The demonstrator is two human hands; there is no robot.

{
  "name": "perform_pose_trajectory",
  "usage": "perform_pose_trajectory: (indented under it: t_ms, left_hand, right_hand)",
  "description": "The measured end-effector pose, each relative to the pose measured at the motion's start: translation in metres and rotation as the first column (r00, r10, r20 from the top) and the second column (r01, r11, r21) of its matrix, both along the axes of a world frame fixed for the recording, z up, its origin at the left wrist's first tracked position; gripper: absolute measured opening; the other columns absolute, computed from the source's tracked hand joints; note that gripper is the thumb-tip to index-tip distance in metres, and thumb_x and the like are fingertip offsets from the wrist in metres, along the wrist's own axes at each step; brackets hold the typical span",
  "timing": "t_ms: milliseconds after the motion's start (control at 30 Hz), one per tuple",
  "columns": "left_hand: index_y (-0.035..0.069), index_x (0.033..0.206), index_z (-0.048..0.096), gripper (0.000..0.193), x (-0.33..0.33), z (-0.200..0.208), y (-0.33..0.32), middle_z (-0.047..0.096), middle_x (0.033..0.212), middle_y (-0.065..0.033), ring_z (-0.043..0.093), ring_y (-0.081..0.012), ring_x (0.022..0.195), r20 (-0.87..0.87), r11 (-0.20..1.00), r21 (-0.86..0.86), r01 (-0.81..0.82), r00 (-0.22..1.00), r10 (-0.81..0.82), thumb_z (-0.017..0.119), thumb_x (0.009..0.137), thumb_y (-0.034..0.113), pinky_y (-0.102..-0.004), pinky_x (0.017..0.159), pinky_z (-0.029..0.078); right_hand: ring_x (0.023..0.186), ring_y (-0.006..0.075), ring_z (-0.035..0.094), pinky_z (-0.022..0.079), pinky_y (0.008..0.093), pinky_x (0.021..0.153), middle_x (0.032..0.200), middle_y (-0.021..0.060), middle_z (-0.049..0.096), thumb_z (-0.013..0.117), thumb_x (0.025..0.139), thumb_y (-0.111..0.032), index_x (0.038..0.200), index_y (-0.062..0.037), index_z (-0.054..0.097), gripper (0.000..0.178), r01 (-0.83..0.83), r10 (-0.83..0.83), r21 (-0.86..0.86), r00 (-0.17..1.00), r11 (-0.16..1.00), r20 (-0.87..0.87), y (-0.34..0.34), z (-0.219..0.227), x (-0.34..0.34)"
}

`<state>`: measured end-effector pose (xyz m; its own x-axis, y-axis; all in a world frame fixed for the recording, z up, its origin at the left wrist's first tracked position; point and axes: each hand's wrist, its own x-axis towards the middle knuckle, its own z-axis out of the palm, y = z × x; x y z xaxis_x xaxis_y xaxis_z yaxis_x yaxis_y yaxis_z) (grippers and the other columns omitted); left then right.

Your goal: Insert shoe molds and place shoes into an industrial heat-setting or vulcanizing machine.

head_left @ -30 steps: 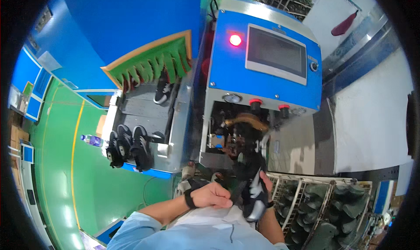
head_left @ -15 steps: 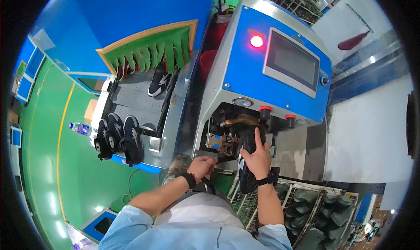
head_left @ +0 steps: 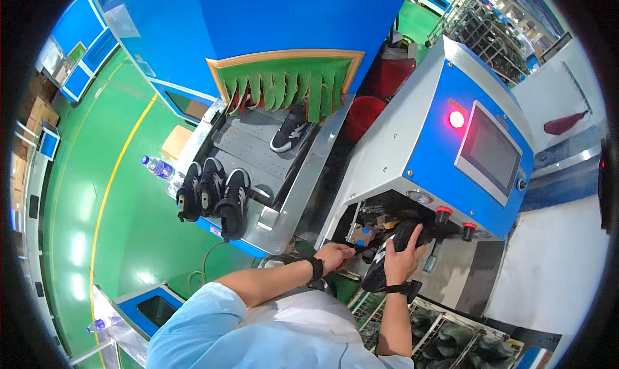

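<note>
In the opening of a blue and grey machine [head_left: 416, 151] is a black shoe [head_left: 375, 277] with white and grey markings, its far end partly hidden among the metal parts. My right hand [head_left: 402, 264] grips the shoe from the right side, thumb and index finger pointing up along it. To its left, my left hand [head_left: 335, 258] is closed at the near edge of the opening, pinching a thin dark piece [head_left: 362, 247]. What that piece belongs to cannot be made out.
Left of the machine, a conveyor [head_left: 248, 151] leads under a green strip curtain [head_left: 284, 88]. It carries a black shoe [head_left: 289, 131] near the curtain and several at its near end. Dark foot-shaped forms lie in a rack [head_left: 451, 340] below right. A red lamp [head_left: 456, 119] glows beside the screen [head_left: 490, 151].
The whole view has swung, so the machine and conveyor sit further right. My right hand has tilted the shoe, its near end now pointing further left. Both hands keep their holds.
</note>
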<state>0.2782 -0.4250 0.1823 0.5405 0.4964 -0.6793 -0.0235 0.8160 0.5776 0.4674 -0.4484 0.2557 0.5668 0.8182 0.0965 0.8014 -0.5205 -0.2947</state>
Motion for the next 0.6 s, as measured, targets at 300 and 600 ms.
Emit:
perform_pose_trajectory:
  t_ms: [300,600]
  left_hand:
    - [0.001,0.09,0.068,0.031,-0.009,0.019,-0.016,0.065,0.073,-0.0078,0.059,-0.0181,0.063,-0.252,0.905,0.267,0.33,0.931,-0.265,0.059,0.094,0.03,-0.0344,0.06,0.047]
    - [0.004,0.109,0.066,0.073,0.007,0.039,-0.025,0.069,0.086,-0.012,0.064,-0.0173,0.069,0.212,0.794,-0.201,0.575,0.816,-0.537,0.052,0.089,0.074,-0.0287,0.063,0.049]
  right_hand:
    - [0.115,0.0594,0.049,0.048,0.0574,0.088,0.142,0.04,0.032,0.076,0.084,-0.033,0.16,-0.0223,0.018,0.095,0.127,-0.132,0.273,0.991,0.954,0.001,-0.034,-0.01,-0.021]
    - [0.112,0.0592,0.054,0.052,0.0538,0.087,0.134,0.0386,0.041,0.085,0.073,-0.021,0.139,-0.0108,0.054,0.074,-0.215,0.229,0.174,0.971,0.961,-0.067,-0.199,-0.021,-0.043]
